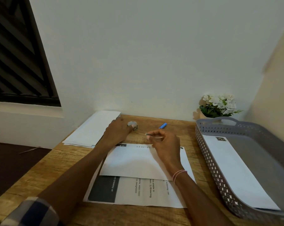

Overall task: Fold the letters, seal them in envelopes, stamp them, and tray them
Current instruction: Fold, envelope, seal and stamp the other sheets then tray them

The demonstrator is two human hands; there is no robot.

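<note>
My right hand (164,141) pinches a scrap (147,134) too small to name. My left hand (117,128) covers part of a small round thing (132,123); whether it grips it I cannot tell. The envelope (138,162) hides the middle of the printed sheet (138,191), its text blurred. The tray (209,160) runs off the right edge

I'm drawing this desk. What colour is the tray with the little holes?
The tray is grey, holes and all; the head view shows it at the right of the desk.

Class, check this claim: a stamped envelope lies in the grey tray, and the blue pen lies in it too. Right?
No. In the head view the blue pen lies on the wooden table, outside the grey tray; the stamped envelope is inside.
</note>
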